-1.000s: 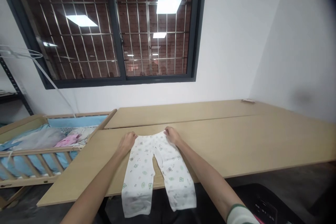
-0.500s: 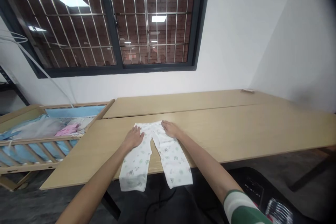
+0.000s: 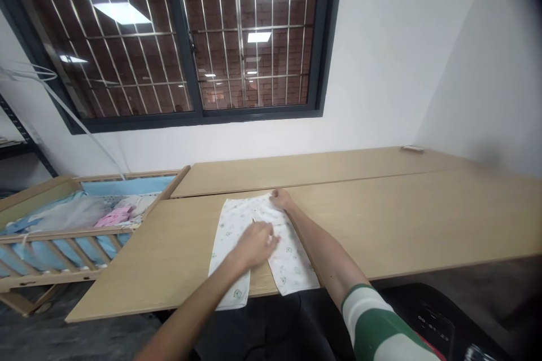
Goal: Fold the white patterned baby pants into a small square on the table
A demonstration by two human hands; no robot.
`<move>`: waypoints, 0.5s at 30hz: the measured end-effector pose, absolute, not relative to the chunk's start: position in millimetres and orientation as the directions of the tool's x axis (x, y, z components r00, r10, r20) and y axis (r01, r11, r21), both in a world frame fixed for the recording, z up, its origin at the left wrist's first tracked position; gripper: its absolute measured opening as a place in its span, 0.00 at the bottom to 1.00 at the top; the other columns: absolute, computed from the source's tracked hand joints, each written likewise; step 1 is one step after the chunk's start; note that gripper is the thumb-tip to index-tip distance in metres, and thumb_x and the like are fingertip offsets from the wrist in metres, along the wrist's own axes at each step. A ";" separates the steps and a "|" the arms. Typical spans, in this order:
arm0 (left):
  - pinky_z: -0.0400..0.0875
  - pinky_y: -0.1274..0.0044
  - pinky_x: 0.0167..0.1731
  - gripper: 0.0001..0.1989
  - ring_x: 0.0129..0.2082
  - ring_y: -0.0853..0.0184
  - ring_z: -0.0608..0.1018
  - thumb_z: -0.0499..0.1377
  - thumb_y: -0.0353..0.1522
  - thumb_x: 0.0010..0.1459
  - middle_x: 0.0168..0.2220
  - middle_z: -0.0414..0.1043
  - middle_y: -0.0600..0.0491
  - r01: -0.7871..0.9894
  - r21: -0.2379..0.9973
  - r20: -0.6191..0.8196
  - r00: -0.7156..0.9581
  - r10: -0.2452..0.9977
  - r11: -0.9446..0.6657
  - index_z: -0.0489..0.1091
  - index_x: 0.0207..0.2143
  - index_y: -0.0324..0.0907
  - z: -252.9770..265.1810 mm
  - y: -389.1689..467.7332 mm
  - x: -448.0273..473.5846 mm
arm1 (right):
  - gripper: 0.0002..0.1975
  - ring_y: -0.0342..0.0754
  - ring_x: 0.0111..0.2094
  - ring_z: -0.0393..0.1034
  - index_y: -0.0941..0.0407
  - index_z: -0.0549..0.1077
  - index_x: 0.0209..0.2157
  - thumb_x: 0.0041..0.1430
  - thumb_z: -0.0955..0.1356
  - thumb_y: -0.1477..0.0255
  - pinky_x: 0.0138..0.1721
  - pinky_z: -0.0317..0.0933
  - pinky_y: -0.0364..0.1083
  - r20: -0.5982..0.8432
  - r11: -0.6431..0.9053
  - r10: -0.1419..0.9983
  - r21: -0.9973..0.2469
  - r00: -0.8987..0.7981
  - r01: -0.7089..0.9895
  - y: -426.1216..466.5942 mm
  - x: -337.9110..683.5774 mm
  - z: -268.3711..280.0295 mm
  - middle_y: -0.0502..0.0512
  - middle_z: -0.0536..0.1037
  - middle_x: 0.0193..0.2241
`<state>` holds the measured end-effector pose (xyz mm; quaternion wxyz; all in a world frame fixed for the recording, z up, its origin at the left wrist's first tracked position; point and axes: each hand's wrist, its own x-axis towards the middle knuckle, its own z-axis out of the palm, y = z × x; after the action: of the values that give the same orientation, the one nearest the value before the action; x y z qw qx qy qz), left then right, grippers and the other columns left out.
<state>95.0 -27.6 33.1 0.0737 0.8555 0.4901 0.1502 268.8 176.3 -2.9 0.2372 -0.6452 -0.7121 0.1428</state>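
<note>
A small pair of white trousers (image 3: 231,231) with a scattered green and grey print lies spread on the wooden table, waistband towards the window. The leg ends reach the near table edge. My right hand (image 3: 280,199) has its fingers closed at the right corner of the waistband. Over the crotch and the right leg is my left hand (image 3: 255,244), smeared by motion. Whether its fingers grip the cloth cannot be made out.
The pale wooden table (image 3: 381,208) runs far to the right, with a second board behind it. To the left stands a wooden cot (image 3: 88,231) with blue lining and pink cloth inside. A dark case or seat (image 3: 406,310) sits below at the right.
My left hand has left the waistband's left side and moved right and nearer, over the crotch. My right hand has curled at the waistband corner. The trouser legs lie a little further from me.
</note>
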 end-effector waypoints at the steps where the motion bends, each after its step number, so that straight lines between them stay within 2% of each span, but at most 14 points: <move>1: 0.69 0.71 0.44 0.21 0.44 0.59 0.77 0.47 0.49 0.66 0.42 0.76 0.48 0.773 0.300 0.154 0.540 0.828 -0.560 0.71 0.42 0.46 32.2 -45.2 107.9 | 0.16 0.49 0.44 0.71 0.60 0.74 0.47 0.59 0.69 0.69 0.47 0.62 0.48 0.133 0.098 0.991 -0.525 -0.033 0.845 177.7 269.1 -3.5 0.60 0.79 0.42; 3: 0.70 0.72 0.34 0.22 0.37 0.59 0.79 0.52 0.55 0.61 0.36 0.77 0.51 0.702 0.357 0.088 0.631 0.771 -0.616 0.71 0.38 0.48 28.6 -74.6 130.5 | 0.14 0.48 0.41 0.72 0.61 0.76 0.44 0.59 0.69 0.68 0.45 0.63 0.47 0.102 0.058 0.995 -0.552 -0.002 0.832 178.1 269.4 -4.7 0.58 0.79 0.38; 4: 0.70 0.71 0.32 0.23 0.36 0.57 0.79 0.55 0.56 0.58 0.35 0.77 0.50 0.688 0.377 0.052 0.653 0.756 -0.620 0.71 0.38 0.48 26.6 -85.2 139.6 | 0.13 0.48 0.40 0.72 0.60 0.76 0.43 0.58 0.70 0.67 0.44 0.63 0.46 0.090 0.044 0.996 -0.562 0.008 0.826 177.3 269.4 -4.8 0.58 0.79 0.36; 6: 0.71 0.68 0.34 0.23 0.37 0.53 0.79 0.57 0.54 0.56 0.36 0.77 0.46 0.703 0.384 -0.002 0.649 0.760 -0.599 0.71 0.39 0.45 23.8 -97.8 152.6 | 0.12 0.47 0.38 0.72 0.60 0.76 0.40 0.58 0.70 0.66 0.42 0.63 0.46 0.075 0.025 0.997 -0.580 0.022 0.814 174.2 269.4 -3.7 0.56 0.79 0.33; 8: 0.71 0.65 0.38 0.21 0.40 0.50 0.79 0.55 0.49 0.59 0.39 0.77 0.43 0.741 0.362 -0.017 0.612 0.791 -0.565 0.71 0.42 0.43 23.1 -101.6 159.1 | 0.12 0.46 0.36 0.72 0.59 0.76 0.37 0.58 0.71 0.65 0.41 0.63 0.46 0.068 0.017 0.997 -0.595 0.029 0.804 170.4 269.7 -1.1 0.54 0.79 0.31; 11: 0.72 0.63 0.40 0.17 0.41 0.49 0.79 0.50 0.42 0.62 0.41 0.77 0.42 0.765 0.345 -0.003 0.581 0.814 -0.544 0.70 0.44 0.41 25.5 -101.4 161.0 | 0.13 0.46 0.33 0.72 0.59 0.74 0.34 0.60 0.70 0.62 0.39 0.64 0.45 0.072 0.015 0.997 -0.620 0.038 0.784 165.3 270.2 3.4 0.52 0.77 0.28; 15: 0.72 0.62 0.40 0.17 0.40 0.48 0.79 0.50 0.37 0.59 0.40 0.77 0.41 0.776 0.323 0.020 0.567 0.823 -0.542 0.71 0.45 0.40 30.4 -105.1 162.0 | 0.15 0.45 0.30 0.72 0.60 0.74 0.34 0.63 0.69 0.61 0.37 0.66 0.46 0.092 0.030 0.995 -0.665 0.042 0.747 162.2 269.6 5.8 0.51 0.76 0.27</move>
<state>162.0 -105.1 30.4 0.1402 0.8740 0.4574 0.0850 269.6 162.2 5.8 0.2876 -0.6622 -0.6574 0.2158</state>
